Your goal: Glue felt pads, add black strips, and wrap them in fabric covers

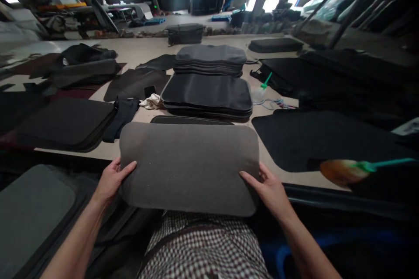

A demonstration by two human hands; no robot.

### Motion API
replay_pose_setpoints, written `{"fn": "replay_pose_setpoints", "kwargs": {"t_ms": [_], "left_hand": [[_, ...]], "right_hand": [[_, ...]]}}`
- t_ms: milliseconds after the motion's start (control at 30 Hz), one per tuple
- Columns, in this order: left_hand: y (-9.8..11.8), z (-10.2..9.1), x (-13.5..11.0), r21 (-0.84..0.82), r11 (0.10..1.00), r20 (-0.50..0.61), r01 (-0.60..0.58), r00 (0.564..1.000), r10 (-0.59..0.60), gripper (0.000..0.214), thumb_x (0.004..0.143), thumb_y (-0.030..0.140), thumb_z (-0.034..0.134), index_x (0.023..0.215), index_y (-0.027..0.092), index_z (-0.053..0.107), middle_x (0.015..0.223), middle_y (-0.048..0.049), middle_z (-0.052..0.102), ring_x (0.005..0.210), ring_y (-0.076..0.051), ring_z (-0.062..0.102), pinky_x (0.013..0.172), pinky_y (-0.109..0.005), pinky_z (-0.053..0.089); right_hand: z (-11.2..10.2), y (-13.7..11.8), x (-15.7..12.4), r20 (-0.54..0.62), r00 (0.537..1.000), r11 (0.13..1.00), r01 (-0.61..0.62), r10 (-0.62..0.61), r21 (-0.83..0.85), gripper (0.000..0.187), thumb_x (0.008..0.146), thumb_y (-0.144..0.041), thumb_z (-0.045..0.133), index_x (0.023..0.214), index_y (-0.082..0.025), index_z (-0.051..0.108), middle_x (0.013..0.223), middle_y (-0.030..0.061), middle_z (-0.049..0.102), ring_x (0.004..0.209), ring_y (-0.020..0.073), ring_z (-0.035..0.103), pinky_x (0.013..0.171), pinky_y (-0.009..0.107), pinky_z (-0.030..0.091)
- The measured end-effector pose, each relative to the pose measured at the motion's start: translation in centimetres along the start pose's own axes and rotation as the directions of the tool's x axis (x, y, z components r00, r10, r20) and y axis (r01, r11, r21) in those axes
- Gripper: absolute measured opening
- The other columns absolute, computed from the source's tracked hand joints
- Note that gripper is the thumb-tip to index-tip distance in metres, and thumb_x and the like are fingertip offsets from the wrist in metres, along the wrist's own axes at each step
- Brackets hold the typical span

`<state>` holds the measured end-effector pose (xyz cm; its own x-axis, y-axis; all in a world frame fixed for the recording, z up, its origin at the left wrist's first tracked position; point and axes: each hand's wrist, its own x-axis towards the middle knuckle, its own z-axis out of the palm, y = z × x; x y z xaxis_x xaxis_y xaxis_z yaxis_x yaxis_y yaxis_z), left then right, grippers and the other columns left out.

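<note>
Grey mat (pixel 190 168) in left grip (pixel 110 179), right grip (pixel 272 188), most fingertips hidden behind

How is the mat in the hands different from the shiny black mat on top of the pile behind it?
The held mat is dull grey, while the black mat is darker and shinier. The left hand and right hand grip the held mat by its sides, while the black mat lies on a pile. Both are wide with rounded corners.
</note>
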<state>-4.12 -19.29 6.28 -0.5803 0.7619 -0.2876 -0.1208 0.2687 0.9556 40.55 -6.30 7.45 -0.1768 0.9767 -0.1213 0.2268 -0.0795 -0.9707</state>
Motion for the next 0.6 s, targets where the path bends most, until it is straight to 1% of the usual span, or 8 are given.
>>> {"fn": "replay_pose_setpoints", "kwargs": {"t_ms": [100,200,267,367,433,500,533,600], "left_hand": [[-0.2,0.5,0.9,0.019,0.999,0.015,0.026,1.0,-0.026,0.074,0.064,0.048,0.091,0.127,0.018,0.066,0.127,-0.0119,0.073,0.111,-0.027,0.071,0.099,-0.039,0.057],[-0.3,0.6,1.4,0.029,0.998,0.027,0.054,0.998,-0.054,0.074,0.063,0.049,0.092,0.125,0.018,0.066,0.125,-0.0116,0.074,0.108,-0.026,0.072,0.093,-0.036,0.06],[-0.4,0.4,1.6,0.032,0.996,0.055,0.084,0.995,-0.086,0.073,0.065,0.05,0.091,0.125,0.018,0.064,0.125,-0.0122,0.073,0.106,-0.026,0.073,0.089,-0.035,0.061],[-0.4,0.0,2.0,0.053,0.985,0.112,0.163,0.979,-0.168,0.069,0.069,0.05,0.089,0.125,0.019,0.064,0.124,-0.0117,0.074,0.107,-0.026,0.072,0.088,-0.032,0.061],[-0.1,-0.1,2.3,0.095,0.976,0.118,0.195,0.972,-0.206,0.068,0.07,0.051,0.088,0.125,0.019,0.065,0.123,-0.0117,0.074,0.11,-0.027,0.071,0.089,-0.032,0.06],[0.3,0.1,2.8,0.152,0.971,0.089,0.187,0.975,-0.202,0.069,0.069,0.055,0.087,0.124,0.018,0.067,0.123,-0.012,0.073,0.111,-0.029,0.07,0.089,-0.034,0.06],[0.5,0.2,3.1,0.189,0.969,0.075,0.161,0.981,-0.178,0.069,0.07,0.057,0.085,0.124,0.018,0.067,0.122,-0.0117,0.073,0.111,-0.03,0.07,0.087,-0.034,0.06],[1.0,0.7,3.7,0.301,0.951,0.068,0.065,0.994,-0.089,0.066,0.073,0.061,0.08,0.122,0.019,0.068,0.117,-0.0096,0.074,0.107,-0.029,0.069,0.083,-0.031,0.059]], "right_hand": [[-0.3,0.3,0.4,-0.016,0.999,0.999,-0.041,0.041,-0.011,0.061,0.078,-0.051,0.082,0.129,-0.024,0.064,0.131,0.0096,0.07,0.119,0.0304,0.068,0.102,0.045,0.058],[-0.8,0.4,0.6,-0.034,0.996,0.996,-0.086,0.085,-0.029,0.062,0.076,-0.051,0.084,0.128,-0.022,0.066,0.128,0.0111,0.071,0.117,0.0317,0.068,0.102,0.046,0.058],[-1.3,0.5,0.7,-0.05,0.992,0.993,-0.113,0.112,-0.031,0.065,0.073,-0.051,0.085,0.128,-0.021,0.067,0.128,0.0127,0.071,0.117,0.0327,0.068,0.103,0.047,0.057],[-1.9,1.1,1.0,-0.124,0.981,0.987,-0.154,0.148,-0.037,0.072,0.068,-0.052,0.088,0.129,-0.02,0.067,0.132,0.0141,0.069,0.123,0.0344,0.065,0.105,0.047,0.056],[-2.1,1.5,1.2,-0.185,0.973,0.986,-0.155,0.141,-0.061,0.075,0.064,-0.053,0.09,0.128,-0.02,0.067,0.135,0.0147,0.067,0.126,0.0356,0.063,0.107,0.048,0.055],[-2.0,1.5,1.4,-0.219,0.968,0.986,-0.144,0.122,-0.088,0.076,0.063,-0.054,0.09,0.127,-0.02,0.067,0.134,0.0149,0.068,0.126,0.0365,0.063,0.107,0.049,0.055],[-1.9,1.4,1.5,-0.229,0.967,0.986,-0.134,0.109,-0.097,0.075,0.063,-0.055,0.089,0.126,-0.02,0.068,0.132,0.0148,0.069,0.125,0.0367,0.064,0.106,0.049,0.055],[-1.7,0.8,1.8,-0.222,0.971,0.987,-0.116,0.089,-0.114,0.069,0.066,-0.055,0.088,0.122,-0.021,0.07,0.126,0.0141,0.071,0.119,0.0364,0.067,0.101,0.047,0.059]]}}
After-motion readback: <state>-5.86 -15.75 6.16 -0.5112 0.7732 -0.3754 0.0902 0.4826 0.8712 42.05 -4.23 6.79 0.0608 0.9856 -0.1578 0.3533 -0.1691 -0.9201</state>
